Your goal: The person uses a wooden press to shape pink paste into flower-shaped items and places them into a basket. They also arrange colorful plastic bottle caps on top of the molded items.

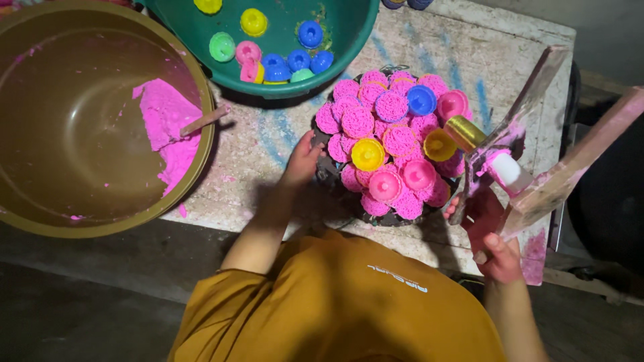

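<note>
My left hand (302,161) rests at the nine o'clock edge of the round dark tray (327,169), fingers curled lightly against its rim; I cannot tell whether they truly grip it or only touch. My right hand (493,245) is closed around the lower handles of a pink-stained wooden press (537,161), whose two long arms run up toward one o'clock. Between those arms sit a gold cylinder (464,132) and a white plug (508,169), just at the three o'clock side of the tray.

The tray is heaped with pink frilly noodle-like rounds (357,122), piled close and touching one another. Among them lie small plastic moulds: a yellow one (368,154) at the centre, a blue one (421,100) toward one o'clock, pink ones (418,173) at five o'clock, and an orange-yellow one (439,145) beside the gold cylinder.

At twelve o'clock from the tray, a green basin (349,40) holds more loose moulds (298,60) in blue, green, yellow and pink. Well off at nine o'clock stands a large brown bowl (80,134) with a slab of pink dough (166,124) stuck to its inner wall at its three o'clock side, and a wooden stick (204,121) lying across the rim there. All this sits on a pale tabletop (268,141) streaked with blue and dusted with pink crumbs. My mustard-yellow shirt (335,302) fills the view at six o'clock.
</note>
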